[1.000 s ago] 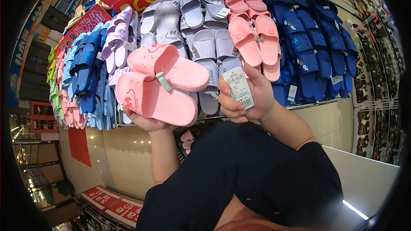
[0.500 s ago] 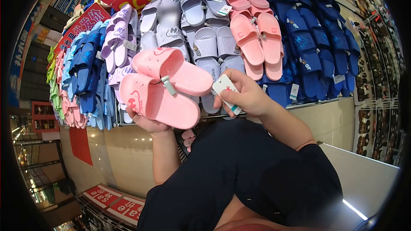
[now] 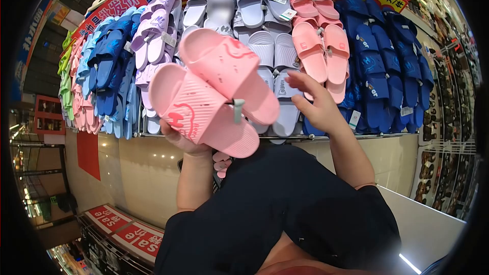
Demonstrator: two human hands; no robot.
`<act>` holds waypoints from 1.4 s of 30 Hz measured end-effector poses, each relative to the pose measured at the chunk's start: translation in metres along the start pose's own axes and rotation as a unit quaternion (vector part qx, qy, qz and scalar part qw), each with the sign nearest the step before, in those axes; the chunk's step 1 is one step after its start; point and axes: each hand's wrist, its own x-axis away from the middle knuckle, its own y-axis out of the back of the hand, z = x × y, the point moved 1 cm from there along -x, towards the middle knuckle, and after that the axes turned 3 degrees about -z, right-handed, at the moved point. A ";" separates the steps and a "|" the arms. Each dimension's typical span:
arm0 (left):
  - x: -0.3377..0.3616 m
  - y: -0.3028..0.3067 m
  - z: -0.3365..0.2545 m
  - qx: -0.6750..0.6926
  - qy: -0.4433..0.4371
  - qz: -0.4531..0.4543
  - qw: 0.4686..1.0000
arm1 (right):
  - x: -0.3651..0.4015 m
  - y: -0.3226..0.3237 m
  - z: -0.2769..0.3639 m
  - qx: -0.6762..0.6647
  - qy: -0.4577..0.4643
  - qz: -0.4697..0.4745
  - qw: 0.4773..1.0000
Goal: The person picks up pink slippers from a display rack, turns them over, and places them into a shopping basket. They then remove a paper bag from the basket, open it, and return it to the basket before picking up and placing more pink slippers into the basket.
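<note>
Shopper's left hand (image 3: 186, 141) gripped a tied pair of pink ridged rubber slides (image 3: 216, 94) from below, held off the metal display rack (image 3: 377, 134); right hand (image 3: 320, 106) hovered alongside, fingers spread, empty.

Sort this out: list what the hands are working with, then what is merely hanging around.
In hand:
pink slipper pair, gripped from below by the left hand
right hand, open beside it

Around:
grey slippers
blue slippers
lilac slippers
racked pink slippers
Sale signs

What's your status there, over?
Left hand gripping pink slipper pair from below. Right hand open, empty, beside them. Slipper rack close behind.
</note>
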 end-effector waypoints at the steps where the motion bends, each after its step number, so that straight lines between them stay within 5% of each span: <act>1: 0.003 -0.001 0.004 0.000 0.010 -0.004 1.000 | -0.002 -0.010 -0.009 -0.127 -0.036 0.029 0.991; 5: 0.012 0.013 0.035 0.069 0.035 -0.014 0.997 | 0.004 -0.050 -0.055 -0.462 -0.135 0.117 0.869; 6: 0.014 0.007 0.038 -0.026 0.018 -0.058 0.998 | 0.009 -0.055 -0.067 -0.540 -0.164 0.113 0.818; 10: 0.012 0.026 0.042 -0.175 0.051 -0.191 0.964 | 0.031 -0.066 -0.083 -0.581 -0.200 0.015 0.789; 13: 0.016 0.046 0.035 -0.318 0.014 -0.192 0.928 | 0.035 -0.067 -0.078 -0.578 -0.208 -0.001 0.789; 22: 0.096 0.072 0.031 -0.464 0.158 -0.313 0.813 | 0.031 -0.069 -0.064 -0.429 -0.128 0.005 0.894; 27: 0.126 0.062 0.066 -0.470 0.149 -0.148 0.857 | 0.029 -0.075 -0.055 -0.344 -0.098 0.085 0.930; 29: 0.120 0.061 0.093 -0.432 0.096 -0.168 0.881 | 0.021 -0.070 -0.060 -0.311 -0.092 0.140 0.936; 32: 0.122 0.071 0.099 -0.423 0.142 -0.217 0.868 | 0.028 -0.078 -0.078 -0.253 -0.111 0.152 0.949; 42: 0.297 0.152 -0.024 -0.383 0.214 -0.208 0.874 | 0.178 -0.257 -0.060 -0.249 -0.191 0.102 0.944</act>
